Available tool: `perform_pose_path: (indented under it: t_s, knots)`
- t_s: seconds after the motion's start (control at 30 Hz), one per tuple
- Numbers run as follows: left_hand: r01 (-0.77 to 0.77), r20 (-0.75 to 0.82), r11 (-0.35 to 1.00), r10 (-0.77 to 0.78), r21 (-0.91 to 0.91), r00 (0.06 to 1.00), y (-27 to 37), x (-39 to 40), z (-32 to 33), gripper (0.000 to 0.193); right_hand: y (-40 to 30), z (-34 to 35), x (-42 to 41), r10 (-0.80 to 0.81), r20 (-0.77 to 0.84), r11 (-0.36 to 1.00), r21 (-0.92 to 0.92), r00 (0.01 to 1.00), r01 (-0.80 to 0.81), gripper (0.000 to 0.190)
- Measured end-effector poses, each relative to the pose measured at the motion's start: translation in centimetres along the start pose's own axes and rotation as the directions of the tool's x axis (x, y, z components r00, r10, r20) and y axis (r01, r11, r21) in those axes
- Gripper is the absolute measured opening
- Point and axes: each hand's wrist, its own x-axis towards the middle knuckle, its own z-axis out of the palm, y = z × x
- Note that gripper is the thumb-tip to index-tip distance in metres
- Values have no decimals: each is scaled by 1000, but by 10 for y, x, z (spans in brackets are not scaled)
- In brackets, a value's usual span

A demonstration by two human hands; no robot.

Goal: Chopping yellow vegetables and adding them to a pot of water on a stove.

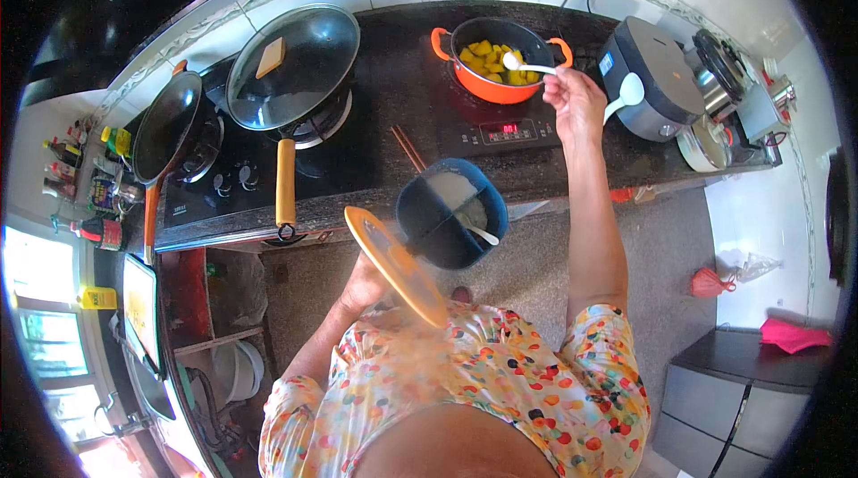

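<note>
My right hand (575, 99) holds a small white spoon (536, 68) with white contents in its bowl. The spoon is above an orange pot (499, 91) with two side handles, and yellow chunks of food (484, 61) lie inside the pot. In front of my body, my left hand (365, 284) grips a dark blue divided seasoning box (429, 230), its fingers partly hidden by the raised orange-rimmed lid (395, 267). White granules (452, 188) fill one compartment, and a second small white spoon (481, 233) rests in another.
The pot stands on an induction cooktop (469, 136) with a lit display. Brown chopsticks (407, 148) lie left of it. A glass-lidded wok (295, 69) and a frying pan (167, 126) sit on the gas hob. To the right are a larger white spoon (629, 93) and a rice cooker (657, 76).
</note>
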Motion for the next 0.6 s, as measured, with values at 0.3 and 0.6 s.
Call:
perform_pose_path:
  t_s: [0.3, 0.6]
  knots:
    - [96, -165, 980, -126, -174, 978, 16, -4, -2, 41, 66, -12, 48, -90, -118, 938, -345, 989, 44, 6]
    - [73, -81, 910, -116, -409, 990, 3, 18, -13, 42, 2, -3, -59, 259, 271, 966, -61, 927, -252, 5]
